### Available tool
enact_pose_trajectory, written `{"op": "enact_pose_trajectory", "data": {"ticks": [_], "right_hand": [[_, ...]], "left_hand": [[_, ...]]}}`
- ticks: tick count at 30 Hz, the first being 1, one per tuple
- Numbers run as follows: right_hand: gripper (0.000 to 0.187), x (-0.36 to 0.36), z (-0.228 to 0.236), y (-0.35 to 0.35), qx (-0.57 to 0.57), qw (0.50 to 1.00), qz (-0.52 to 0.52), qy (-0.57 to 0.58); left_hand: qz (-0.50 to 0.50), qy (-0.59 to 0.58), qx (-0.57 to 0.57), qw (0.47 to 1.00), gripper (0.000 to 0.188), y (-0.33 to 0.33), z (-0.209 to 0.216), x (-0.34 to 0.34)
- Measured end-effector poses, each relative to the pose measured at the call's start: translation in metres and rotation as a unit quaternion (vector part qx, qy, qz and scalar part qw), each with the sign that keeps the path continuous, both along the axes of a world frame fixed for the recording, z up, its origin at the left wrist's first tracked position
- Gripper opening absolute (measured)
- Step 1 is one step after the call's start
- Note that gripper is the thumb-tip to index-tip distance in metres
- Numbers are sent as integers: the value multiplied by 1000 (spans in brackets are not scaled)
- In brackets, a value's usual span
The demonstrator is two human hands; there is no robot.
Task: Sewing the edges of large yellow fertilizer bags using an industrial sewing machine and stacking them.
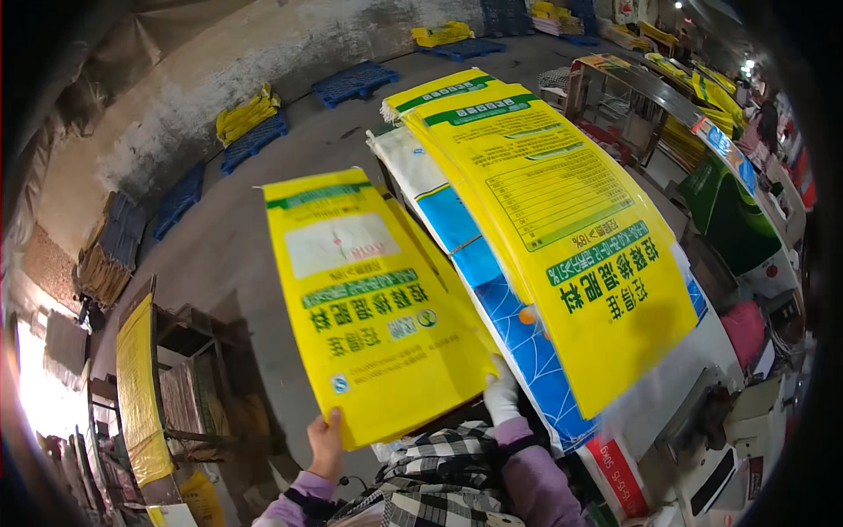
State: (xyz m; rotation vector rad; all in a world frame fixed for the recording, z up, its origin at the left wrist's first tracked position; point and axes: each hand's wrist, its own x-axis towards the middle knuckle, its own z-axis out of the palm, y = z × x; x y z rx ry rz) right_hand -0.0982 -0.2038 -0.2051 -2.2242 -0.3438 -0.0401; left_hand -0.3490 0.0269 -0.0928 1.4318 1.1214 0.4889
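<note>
A flat yellow woven sack (386,303) with green bands and dark print hangs in front of me, left of the stacked sacks. My bare left hand (325,442) is closed on its near left corner, thumb on top. At the near right corner my right hand (501,397), in a white glove, is closed on the sack's edge, its fingertips partly hidden. To the right lies a pile of similar yellow sacks (562,237), printed side up. Beneath them are blue and white sacks (527,338), showing along the pile's left side.
Blue pallets (354,83) stand on the grey floor along the wall; one bears folded yellow sacks (247,116). At left is a rack (140,386) draped in yellow. A machine (755,439) and a red-and-white sack (617,474) are at near right.
</note>
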Motion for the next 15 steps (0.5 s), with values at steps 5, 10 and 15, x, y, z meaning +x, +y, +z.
{"op": "enact_pose_trajectory", "data": {"ticks": [5, 10, 15], "right_hand": [[38, -2, -56, -50, 183, 969, -53, 155], [33, -23, -6, -59, 341, 888, 87, 296], [21, -47, 86, -101, 150, 939, 307, -34]], "left_hand": [[-9, 27, 161, 987, 27, 7, -120, 8], [-48, 81, -20, 995, 55, 23, -51, 68], [-491, 21, 356, 794, 51, -78, 103, 211]]}}
